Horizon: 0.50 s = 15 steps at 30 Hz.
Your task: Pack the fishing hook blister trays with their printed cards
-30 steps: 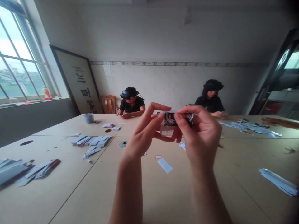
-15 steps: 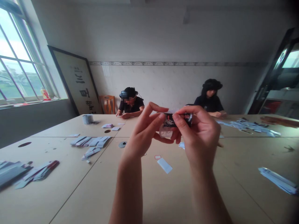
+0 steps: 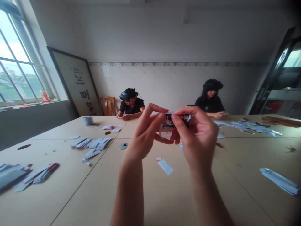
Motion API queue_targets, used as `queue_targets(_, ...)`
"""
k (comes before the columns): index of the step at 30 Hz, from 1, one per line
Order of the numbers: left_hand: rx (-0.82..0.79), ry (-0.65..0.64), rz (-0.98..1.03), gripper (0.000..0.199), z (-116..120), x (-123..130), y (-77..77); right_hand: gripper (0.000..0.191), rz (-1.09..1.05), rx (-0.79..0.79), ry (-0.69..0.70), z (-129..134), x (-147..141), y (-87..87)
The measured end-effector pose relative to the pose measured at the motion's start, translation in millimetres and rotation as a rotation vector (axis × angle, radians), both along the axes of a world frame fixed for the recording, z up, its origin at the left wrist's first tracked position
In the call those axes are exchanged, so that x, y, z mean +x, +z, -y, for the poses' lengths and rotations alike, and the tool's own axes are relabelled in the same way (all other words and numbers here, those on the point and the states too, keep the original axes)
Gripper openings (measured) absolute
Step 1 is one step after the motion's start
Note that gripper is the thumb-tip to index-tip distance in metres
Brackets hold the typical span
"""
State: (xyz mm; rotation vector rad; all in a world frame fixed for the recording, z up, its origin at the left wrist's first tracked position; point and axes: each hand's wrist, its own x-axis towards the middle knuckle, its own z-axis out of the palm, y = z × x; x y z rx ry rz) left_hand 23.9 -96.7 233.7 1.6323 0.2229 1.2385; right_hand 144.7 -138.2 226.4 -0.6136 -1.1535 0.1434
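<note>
- Far left, a window (image 3: 20, 62) crossed by thin straight bars; on its sill stands one small red-and-pale figure (image 3: 44, 95).
- Beside it, one flat panel (image 3: 72, 81) in a dark frame leans tilted, with large dark characters on it.
- On the smooth, pale tan table (image 3: 94, 194), near its left edge, one thick pile of flat white pieces (image 3: 11, 175) lies just beside a fanned bundle (image 3: 39, 177) with some reddish edges.
- Further in, thin white slips (image 3: 91, 143) overlap in rows, too many to count; behind them stands one ribbed, cylindrical stack (image 3: 87, 121).
- Across the table, one person (image 3: 131, 106) in dark clothes sits near a wooden chair (image 3: 108, 105).
- The left hand (image 3: 145, 135) is raised on an upright forearm, index finger arched over; thumb and fingers close around the left end of the held item, with hardly any gap.
- Between the hands, above the table, is one glossy black printed piece (image 3: 168, 121), rectangular, against one clear plastic piece (image 3: 166, 133) with rounded shapes.
- Under them lie one small red-bordered label (image 3: 158, 158) and one plain white strip (image 3: 166, 167).
- The right hand (image 3: 197, 128) pinches the black printed piece firmly, thumb on its face, index finger along the top.
- Behind it sits a second person (image 3: 211, 100).
- Right, a loose heap of white slips (image 3: 249, 127) and one narrow bundle of long strips (image 3: 279, 181).
</note>
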Motion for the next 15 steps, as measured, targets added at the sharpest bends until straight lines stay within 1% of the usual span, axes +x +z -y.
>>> queue_targets(3, 0.0, 0.007, 0.011, 0.014, -0.6, 0.8, -0.4, 0.005, 0.004, -0.019, 0.026, -1.0, 0.4, -1.1)
queue_targets(8, 0.008, -0.004, 0.002, 0.015, -1.4, -1.1, -0.5, 0.005, 0.049, 0.042, -0.026, -3.2, 1.6, -2.4)
queue_targets(15, 0.0, -0.051, 0.015, 0.014, -1.4, -2.9, -0.3, 0.005, 0.043, 0.042, -0.025, -4.8, 2.0, -3.0)
